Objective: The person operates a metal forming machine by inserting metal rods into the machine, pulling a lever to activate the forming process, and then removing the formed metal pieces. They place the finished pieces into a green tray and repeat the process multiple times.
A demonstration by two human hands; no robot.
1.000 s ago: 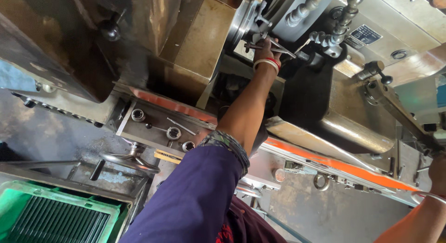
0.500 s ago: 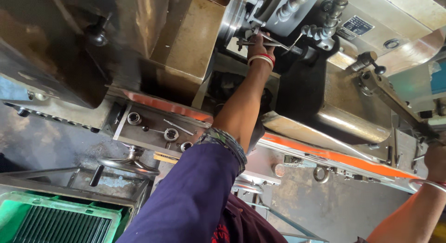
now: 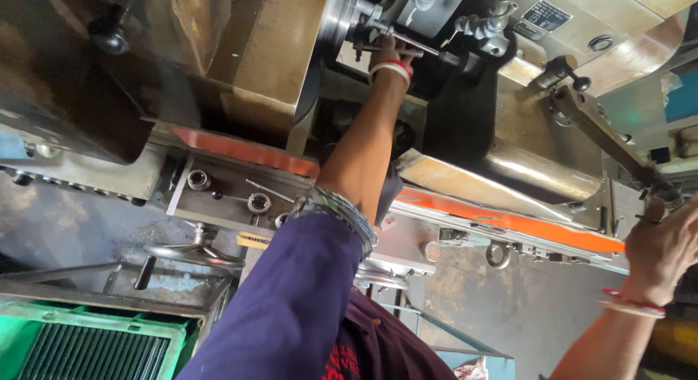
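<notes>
My left hand (image 3: 387, 51) reaches far up to the round steel chuck (image 3: 340, 20) of a lathe. Its fingers are closed around a thin metal bar (image 3: 420, 51) that runs right to a dark end; the fingers are partly hidden. Red and white bangles sit on that wrist, and a dark blue sleeve covers the upper arm. At the right edge my right hand (image 3: 665, 243) grips the end of a long grey lever (image 3: 607, 144) that slants down from a pivot with a black knob (image 3: 580, 82).
A metal tray (image 3: 218, 178) with steel rings and a thin tool sits on the machine's front, above a handwheel (image 3: 195, 253). An orange stripe (image 3: 509, 220) runs along the bed. A green slatted crate (image 3: 87, 344) stands at the lower left.
The view has shifted, so the chuck now sits at the top edge. My left hand stays at the chuck. My right hand has come further into view, closed on the lever's end.
</notes>
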